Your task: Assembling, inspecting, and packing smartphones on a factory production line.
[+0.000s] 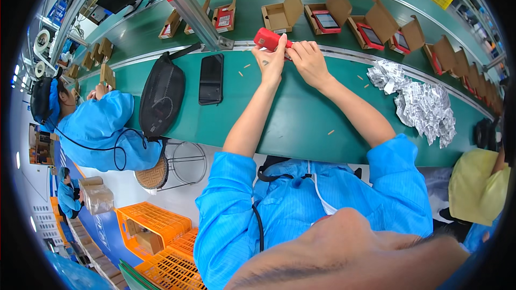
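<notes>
A red phone-like device (267,37) is held up over the far side of the green bench, near the conveyor's metal edge. My left hand (272,63) is closed round its near side, thumb pointing up along it. At its right end the fingers of my right hand (309,63) are bent and pressed against it; they hide that end. Just beyond the device lies an open cardboard box (277,20) with nothing visible inside. To its right, another open box (322,24) holds a red device with a screen (326,20).
Left of my arms lie a black folding phone (211,79) and a black pouch (162,94). A heap of printed paper slips (424,107) is on the right. A metal post (188,8) rises at the conveyor. A co-worker (102,126) sits at left; orange crates (156,220) stand below.
</notes>
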The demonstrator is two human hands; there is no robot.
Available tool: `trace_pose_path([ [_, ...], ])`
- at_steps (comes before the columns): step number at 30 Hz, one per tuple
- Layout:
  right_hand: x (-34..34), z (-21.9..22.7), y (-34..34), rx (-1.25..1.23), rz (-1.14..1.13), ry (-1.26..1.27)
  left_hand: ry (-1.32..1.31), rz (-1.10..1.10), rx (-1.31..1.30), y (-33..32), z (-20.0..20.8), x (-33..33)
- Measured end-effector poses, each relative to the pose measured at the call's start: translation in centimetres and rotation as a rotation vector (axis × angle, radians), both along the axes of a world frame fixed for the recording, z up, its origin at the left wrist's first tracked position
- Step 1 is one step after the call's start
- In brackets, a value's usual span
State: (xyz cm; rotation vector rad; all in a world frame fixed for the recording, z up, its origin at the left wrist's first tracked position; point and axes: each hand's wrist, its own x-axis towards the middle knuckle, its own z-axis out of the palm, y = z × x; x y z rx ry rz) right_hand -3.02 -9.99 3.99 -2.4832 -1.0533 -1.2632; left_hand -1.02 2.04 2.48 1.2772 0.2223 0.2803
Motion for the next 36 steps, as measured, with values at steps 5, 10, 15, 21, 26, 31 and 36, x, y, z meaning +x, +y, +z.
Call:
trace_pose_path([
  [5,0.1,0.4,-0.3,-0.021,-0.028,-0.005,-0.005,-0.017,-0.017,-0.2,0.3,0.0],
  [10,-1.4,-0.9,0.6,-0.103,-0.052,0.060,-0.045,0.064,0.035,0.4,-1.0,0.9],
  [15,-1.0,-0.1,-0.1,-0.026,0.055,0.018,-0.024,0.050,0.028,0.8,-0.7,0.7],
  [21,0.2,-0.3,-0.2,-0.102,-0.017,-0.055,-0.018,0.036,0.055,0.3,-1.1,0.6],
  [26,-0.6,-1.0,-0.5,-0.177,-0.004,0.029,0.032,0.038,0.072,0.3,-1.0,0.1],
  [31,-0.4,-0.5,-0.7,-0.104,0.013,-0.020,0.010,0.033,0.030,-0.5,-0.7,0.0],
  [36,-2.0,-0.7,-1.8,-0.104,0.130,0.229,0.042,0.036,-0.038,-1.0,-1.2,0.8],
])
